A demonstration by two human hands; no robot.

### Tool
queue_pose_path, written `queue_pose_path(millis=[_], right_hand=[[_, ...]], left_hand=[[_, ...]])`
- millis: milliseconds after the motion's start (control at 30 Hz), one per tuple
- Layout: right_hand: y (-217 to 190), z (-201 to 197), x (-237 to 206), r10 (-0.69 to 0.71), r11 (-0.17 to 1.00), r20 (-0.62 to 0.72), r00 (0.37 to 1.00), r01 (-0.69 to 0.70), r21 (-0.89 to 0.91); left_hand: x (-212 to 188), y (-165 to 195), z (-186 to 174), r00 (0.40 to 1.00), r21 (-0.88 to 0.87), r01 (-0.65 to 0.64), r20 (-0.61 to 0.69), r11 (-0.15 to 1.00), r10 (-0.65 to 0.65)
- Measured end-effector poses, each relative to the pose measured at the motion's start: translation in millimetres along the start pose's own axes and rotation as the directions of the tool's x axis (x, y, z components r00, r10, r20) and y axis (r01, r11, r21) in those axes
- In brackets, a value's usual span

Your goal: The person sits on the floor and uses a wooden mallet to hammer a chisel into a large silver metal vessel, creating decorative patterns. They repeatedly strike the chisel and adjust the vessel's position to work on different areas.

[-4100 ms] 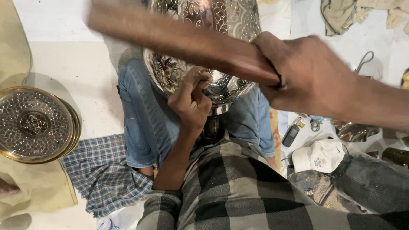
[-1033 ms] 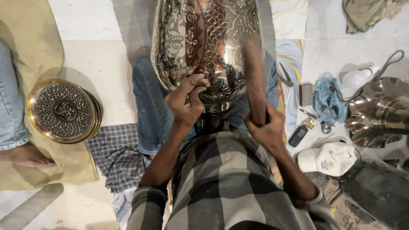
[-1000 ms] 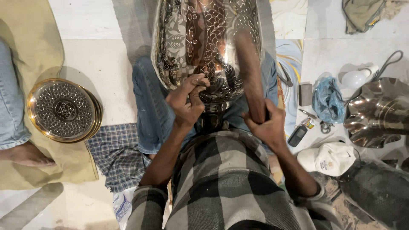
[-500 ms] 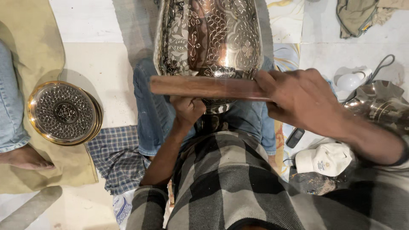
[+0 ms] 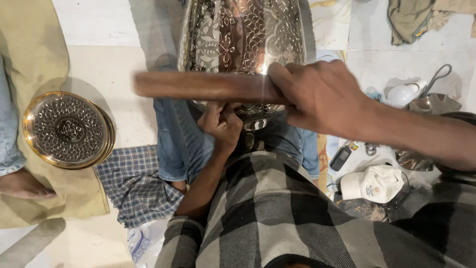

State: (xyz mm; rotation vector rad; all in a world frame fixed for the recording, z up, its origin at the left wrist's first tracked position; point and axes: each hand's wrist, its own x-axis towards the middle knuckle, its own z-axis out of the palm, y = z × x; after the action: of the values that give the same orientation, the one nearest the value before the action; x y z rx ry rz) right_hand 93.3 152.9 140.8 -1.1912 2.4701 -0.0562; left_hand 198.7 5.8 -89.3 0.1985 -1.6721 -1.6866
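While the right hand point(image 5: 320, 99) grips a brown wooden stick point(image 5: 208, 87) crosswise, the left hand point(image 5: 223, 121) pinches something unclear against the engraved silver metal vessel point(image 5: 243, 34).

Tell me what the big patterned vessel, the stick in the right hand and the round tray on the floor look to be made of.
Vessel: looks like polished metal, silver-toned with coppery glints, floral relief catching bright reflections. Stick, gripped by the right hand: apparently wood, plain brown and matte, though blurred. Round tray: seemingly metal, with a brass-coloured rim and a shiny embossed silvery centre.
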Motion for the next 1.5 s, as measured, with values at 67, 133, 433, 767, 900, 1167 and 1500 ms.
queue_pose_path(millis=[67, 133, 433, 767, 900, 1167, 1500], right_hand=[[0.8, 0.2, 6.2, -0.03, 0.993, -0.069, 0.997, 0.038, 0.11], [0.4, 0.8, 10.3, -0.017, 0.996, -0.071, 0.997, 0.023, 0.087], [-14.3, -11.5, 11.6, -0.147, 0.968, -0.077, 0.986, 0.128, -0.214], [-30.1, -13.6, 22.5, -0.11, 0.988, 0.112, 0.988, 0.121, -0.095], [-24.7, -6.6, 21.9, -0.188, 0.971, -0.011, 0.982, 0.185, -0.153], [-5.7, -0.7, 11.1, -0.178, 0.984, -0.092, 0.98, 0.18, 0.009], [7.2, 4.0, -9.3, 0.017, 1.0, 0.024, 1.0, -0.017, 0.015]], left_hand=[[-0.9, -2.1, 4.4, 0.997, 0.008, -0.066, -0.044, 0.998, 0.066], [-3.5, -5.0, 6.2, 0.993, 0.019, -0.097, -0.071, 0.995, 0.098], [-17.6, -14.8, -2.9, 0.998, 0.197, -0.037, -0.038, 0.98, 0.045], [-17.7, -15.8, -4.0, 1.0, 0.217, -0.01, 0.003, 0.976, 0.01], [-17.1, -16.2, -3.2, 1.0, 0.154, 0.008, 0.018, 0.988, -0.011], [1.3, -3.5, -7.0, 0.973, 0.217, -0.177, 0.183, 0.96, 0.138], [25.8, 6.9, -5.4, 0.923, 0.188, -0.269, 0.33, 0.945, 0.197]])
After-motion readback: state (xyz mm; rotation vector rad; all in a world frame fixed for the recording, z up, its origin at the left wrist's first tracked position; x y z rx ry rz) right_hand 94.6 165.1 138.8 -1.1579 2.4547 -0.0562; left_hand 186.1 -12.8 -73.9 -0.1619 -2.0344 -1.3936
